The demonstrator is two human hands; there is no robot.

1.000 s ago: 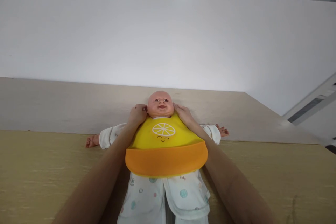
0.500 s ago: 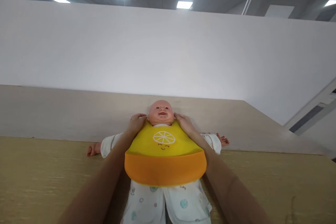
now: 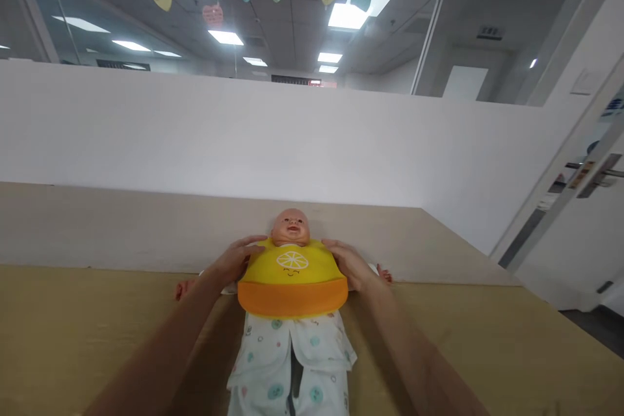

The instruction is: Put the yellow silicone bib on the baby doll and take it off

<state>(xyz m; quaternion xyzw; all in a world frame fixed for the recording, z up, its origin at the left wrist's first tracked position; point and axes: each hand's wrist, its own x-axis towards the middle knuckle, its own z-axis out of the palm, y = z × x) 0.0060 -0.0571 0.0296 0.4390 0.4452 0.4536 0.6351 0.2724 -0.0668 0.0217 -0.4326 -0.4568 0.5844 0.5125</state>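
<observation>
The bib lies on the chest of the doll, which is on its back on the table. My left hand and right hand rest flat at the bib's edges, fingers released, grasping nothing.

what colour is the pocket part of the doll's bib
The bib pocket is orange; head view shows it best.

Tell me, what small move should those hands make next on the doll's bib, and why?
Probably lift both hands away. The left hand and right hand lie open on the shoulders of the doll, at either edge of the yellow bib, gripping nothing. The bib sits centred on the chest, collar at the neck, so it looks settled; any fastening behind the neck is hidden.
</observation>
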